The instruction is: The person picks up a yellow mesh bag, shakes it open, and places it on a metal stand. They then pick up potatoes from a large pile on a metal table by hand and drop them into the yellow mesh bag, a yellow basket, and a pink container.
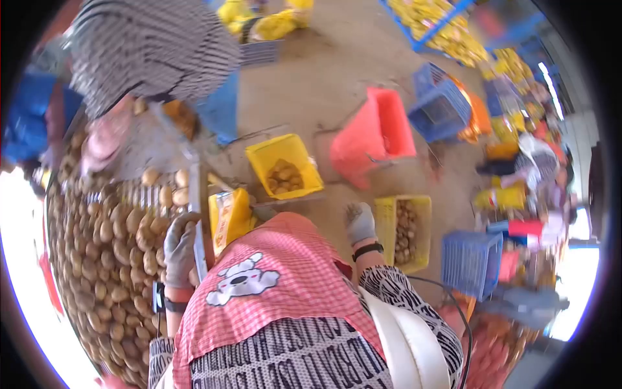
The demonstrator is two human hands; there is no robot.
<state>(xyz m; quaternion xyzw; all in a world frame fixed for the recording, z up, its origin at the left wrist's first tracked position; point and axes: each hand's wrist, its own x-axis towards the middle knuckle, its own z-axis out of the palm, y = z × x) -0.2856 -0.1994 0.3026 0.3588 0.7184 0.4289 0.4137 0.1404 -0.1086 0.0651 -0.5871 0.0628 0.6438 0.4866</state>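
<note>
My left hand (179,249), in a grey glove, is at the edge of a large heap of potatoes (110,259), beside a metal rail (200,240). Its fingers curl round what looks like a brown potato (186,219), only partly visible. My right hand (361,223), gloved too, hangs left of a pale yellow crate (425,233) with potatoes inside. Its fingers are stretched forward, their tips dark and slightly blurred, with nothing clearly held. Several loose potatoes (166,196) lie on the slatted surface beyond my left hand.
A yellow crate (259,157) with some potatoes stands ahead, near a yellow bag (238,217). Beyond are a red basket (350,146) and blue crates (437,110). A blue crate (470,266) stands at right. A person in a striped top (152,48) bends over the far left.
</note>
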